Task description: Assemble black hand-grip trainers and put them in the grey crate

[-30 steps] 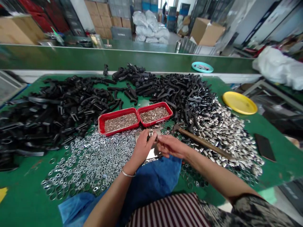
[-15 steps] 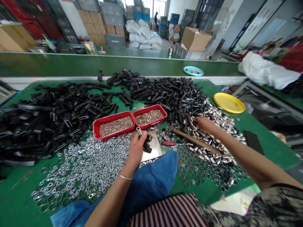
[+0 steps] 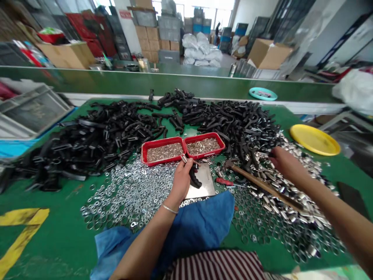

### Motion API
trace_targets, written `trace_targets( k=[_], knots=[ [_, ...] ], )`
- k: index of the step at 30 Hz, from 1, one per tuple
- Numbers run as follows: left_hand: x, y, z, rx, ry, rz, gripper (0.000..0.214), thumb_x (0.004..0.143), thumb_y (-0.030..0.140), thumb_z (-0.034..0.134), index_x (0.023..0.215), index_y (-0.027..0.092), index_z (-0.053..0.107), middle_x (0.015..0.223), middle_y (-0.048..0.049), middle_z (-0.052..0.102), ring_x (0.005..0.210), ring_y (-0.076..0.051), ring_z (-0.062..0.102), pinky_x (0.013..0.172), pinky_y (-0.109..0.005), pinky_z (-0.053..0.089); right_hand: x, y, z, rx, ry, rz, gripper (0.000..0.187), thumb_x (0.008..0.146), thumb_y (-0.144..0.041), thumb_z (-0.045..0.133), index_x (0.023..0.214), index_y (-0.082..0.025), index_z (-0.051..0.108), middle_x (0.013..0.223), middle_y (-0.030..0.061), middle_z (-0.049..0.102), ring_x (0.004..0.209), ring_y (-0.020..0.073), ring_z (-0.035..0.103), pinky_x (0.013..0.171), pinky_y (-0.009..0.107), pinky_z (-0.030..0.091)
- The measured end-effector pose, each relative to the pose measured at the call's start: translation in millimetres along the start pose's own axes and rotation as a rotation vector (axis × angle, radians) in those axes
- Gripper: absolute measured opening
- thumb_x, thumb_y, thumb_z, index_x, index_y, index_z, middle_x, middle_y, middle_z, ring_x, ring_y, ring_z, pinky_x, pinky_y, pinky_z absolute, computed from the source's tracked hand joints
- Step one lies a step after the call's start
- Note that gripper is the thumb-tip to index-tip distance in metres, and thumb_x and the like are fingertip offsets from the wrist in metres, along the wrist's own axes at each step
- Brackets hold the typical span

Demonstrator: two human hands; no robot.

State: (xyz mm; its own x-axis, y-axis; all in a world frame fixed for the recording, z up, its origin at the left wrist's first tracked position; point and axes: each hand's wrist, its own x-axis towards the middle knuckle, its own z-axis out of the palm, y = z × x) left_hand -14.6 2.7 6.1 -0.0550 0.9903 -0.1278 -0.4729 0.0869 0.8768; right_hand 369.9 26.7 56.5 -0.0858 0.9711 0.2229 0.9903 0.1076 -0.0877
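My left hand is closed around a curved black plastic part, with a small ribbed silver piece showing above the fingers. It hovers over a flat metal plate. On the right, my right hand reaches into the border between the silver cylinders and the heap of black curved parts. Its fingers are drawn together at a dark spot; what they grip is too blurred to make out. A wooden-handled hammer lies just below that hand.
Two red trays of small metal pins stand behind my left hand. Loose nuts and rings spread to the left, near a blue cloth. A red-handled screwdriver, a yellow plate and more black parts lie around.
The view has swung left, so the table appears shifted to the right. My left hand still holds the black part, and my right hand stays at the pile.
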Motion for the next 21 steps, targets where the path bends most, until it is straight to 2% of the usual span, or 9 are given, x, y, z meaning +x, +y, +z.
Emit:
trace_targets(
  k=[2,5,7,9,11,15,19,21],
  knots=[
    [1,-2,1.0,-0.016,-0.009,-0.017,0.031,0.087,0.047,0.067,0.093,0.017,0.062,0.086,-0.0029,0.068,0.07,-0.012,0.059,0.069,-0.024,0.047,-8,-41,-6,0.215,0.024,0.005,0.025,0.091,-0.036,0.063,0.108,-0.018,0.061,0.096,0.0125,0.07,0.078,0.0233,0.064,0.069,0.034,0.047],
    [-2,-7,3.4,0.032,-0.037,-0.021,0.033,0.086,0.05,0.067,0.092,0.018,0.063,0.086,-0.0026,0.068,0.071,-0.012,0.059,0.07,-0.025,0.048,-20,-115,-8,0.579,-0.097,-0.115,0.028,0.092,-0.04,0.064,0.112,-0.022,0.061,0.1,0.0074,0.07,0.082,0.0211,0.066,0.073,0.034,0.052],
    [-4,-10,4.2,0.1,-0.04,-0.012,0.036,0.086,0.053,0.066,0.093,0.018,0.064,0.086,-0.0026,0.068,0.071,-0.013,0.06,0.07,-0.025,0.049,-22,-156,-4,0.647,-0.107,-0.221,0.023,0.093,-0.036,0.063,0.111,-0.021,0.061,0.102,0.007,0.069,0.088,0.0213,0.067,0.079,0.035,0.053],
    [-7,-11,4.0,0.164,-0.05,-0.002,0.037,0.088,0.055,0.064,0.095,0.019,0.065,0.086,-0.0022,0.067,0.072,-0.013,0.06,0.07,-0.025,0.049,-22,-180,2,0.648,-0.113,-0.31,0.018,0.093,-0.031,0.063,0.108,-0.021,0.062,0.1,0.0072,0.068,0.09,0.0219,0.066,0.081,0.037,0.053],
    [-8,-11,3.3,0.214,-0.103,0.01,0.037,0.09,0.054,0.061,0.096,0.019,0.065,0.087,-0.002,0.067,0.074,-0.014,0.06,0.072,-0.025,0.049,-22,-191,9,0.644,-0.132,-0.344,0.016,0.093,-0.031,0.063,0.106,-0.021,0.062,0.098,0.0077,0.068,0.09,0.0226,0.066,0.08,0.038,0.054],
    [-8,-11,3.2,0.272,-0.157,0.03,0.035,0.091,0.053,0.061,0.097,0.019,0.066,0.092,-0.0014,0.067,0.081,-0.014,0.06,0.076,-0.025,0.049,-26,-196,21,0.676,-0.12,-0.3,0.02,0.095,-0.034,0.06,0.111,-0.021,0.061,0.099,0.0092,0.068,0.089,0.0241,0.066,0.077,0.039,0.055],
    [-9,-10,5.1,0.22,-0.167,-0.026,0.036,0.091,0.055,0.06,0.1,0.02,0.065,0.092,-0.001,0.067,0.078,-0.014,0.061,0.073,-0.025,0.05,-29,-194,28,0.535,-0.035,-0.481,0.025,0.098,-0.029,0.053,0.12,-0.02,0.062,0.111,0.0144,0.066,0.106,0.0289,0.061,0.092,0.049,0.053],
    [-11,-7,6.2,0.258,-0.177,-0.018,0.035,0.092,0.053,0.059,0.102,0.02,0.065,0.094,-0.0017,0.068,0.08,-0.015,0.062,0.074,-0.026,0.05,-28,-193,29,0.482,-0.041,-0.549,0.026,0.099,-0.029,0.052,0.12,-0.02,0.063,0.117,0.0162,0.065,0.113,0.0306,0.058,0.097,0.051,0.05]
  ],
)
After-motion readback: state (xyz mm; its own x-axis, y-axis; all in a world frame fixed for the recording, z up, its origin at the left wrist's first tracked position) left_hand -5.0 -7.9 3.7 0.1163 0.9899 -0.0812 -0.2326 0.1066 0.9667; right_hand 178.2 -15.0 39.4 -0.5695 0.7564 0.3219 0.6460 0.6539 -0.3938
